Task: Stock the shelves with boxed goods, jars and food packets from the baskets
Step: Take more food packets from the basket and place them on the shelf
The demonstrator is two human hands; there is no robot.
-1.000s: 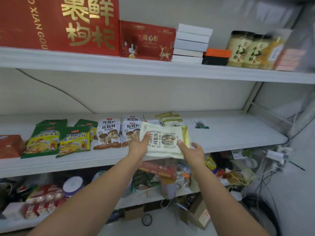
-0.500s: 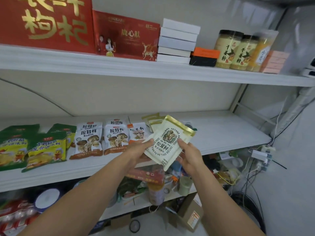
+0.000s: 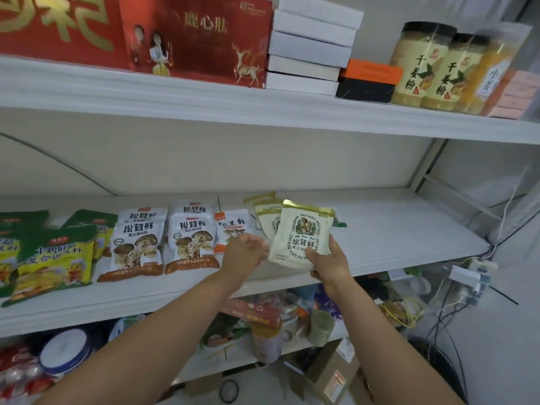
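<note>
Pouch of matsutake mushroom seasoning (image 3: 304, 232), cream with a gold top band, was seen from the head camera held upright over the front of the middle shelf (image 3: 394, 229), just off centre toward five o'clock. The right hand (image 3: 327, 264) gripped its lower right corner, thumb across the face. The left hand (image 3: 244, 252), at the pouch's nine o'clock, was loosely curled beside its left edge; blur hid whether it touched. Matching cream pouches (image 3: 264, 217) lay stacked at the held pouch's ten o'clock, with an orange-cornered mushroom packet (image 3: 230, 226) and brown mushroom packets (image 3: 137, 244) further toward nine. Ginger powder jars (image 3: 420, 62) stood on the top shelf (image 3: 263, 103) at one o'clock. Done well, the step would probably mean laying the pouch label-up on bare shelf at the stack's three o'clock, squared with its neighbours and clear of the front lip.
</note>
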